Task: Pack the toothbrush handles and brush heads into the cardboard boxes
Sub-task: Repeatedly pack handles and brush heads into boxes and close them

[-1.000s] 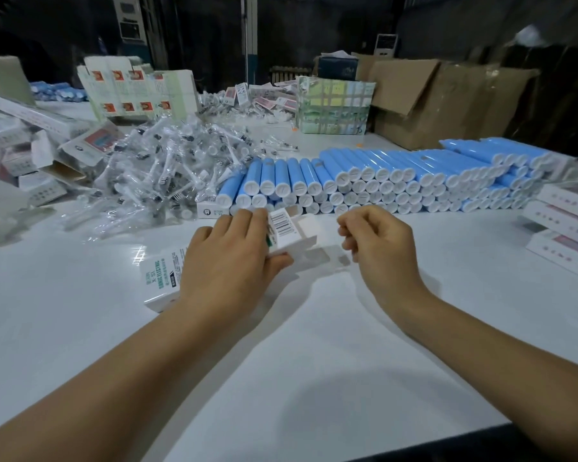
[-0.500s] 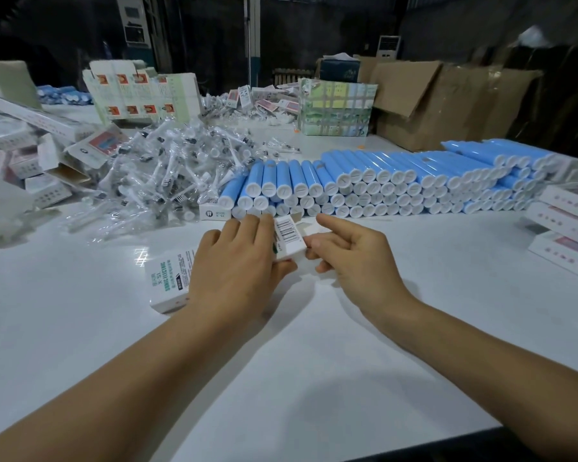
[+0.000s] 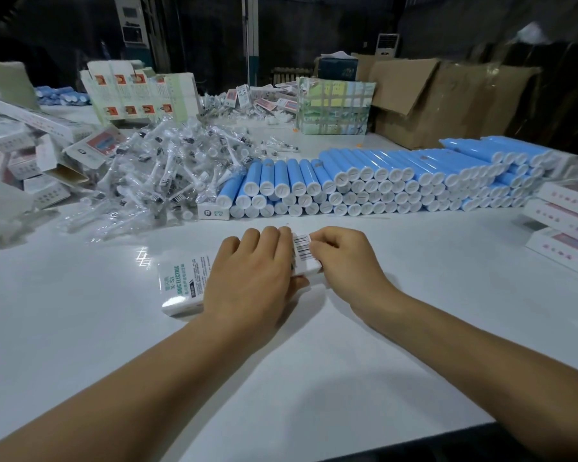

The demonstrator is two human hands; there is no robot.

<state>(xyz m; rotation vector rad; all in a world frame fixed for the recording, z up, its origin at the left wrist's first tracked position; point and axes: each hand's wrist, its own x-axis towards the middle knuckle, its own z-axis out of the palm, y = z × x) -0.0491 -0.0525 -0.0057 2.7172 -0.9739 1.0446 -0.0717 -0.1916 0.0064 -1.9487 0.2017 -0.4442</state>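
Observation:
A white cardboard box (image 3: 184,281) with green lettering and a barcode lies flat on the white table (image 3: 80,328) in front of me. My left hand (image 3: 251,278) lies over its middle and grips it. My right hand (image 3: 342,258) has its fingers curled against the box's right end beside the barcode. Behind the hands runs a long stack of blue toothbrush handles (image 3: 381,181) with white end caps. To the left of them sits a heap of brush heads (image 3: 167,175) in clear wrappers.
Opened and flat white boxes (image 3: 30,155) pile up at the left. Closed white boxes (image 3: 568,225) are stacked at the right edge. Farther back stand printed cartons (image 3: 137,91), a wrapped bundle (image 3: 334,106) and large brown cardboard boxes (image 3: 447,101).
My right hand has moved left from a spot apart from the box to its right end, and the end flap that stuck out now lies shut. My left hand stayed on the box.

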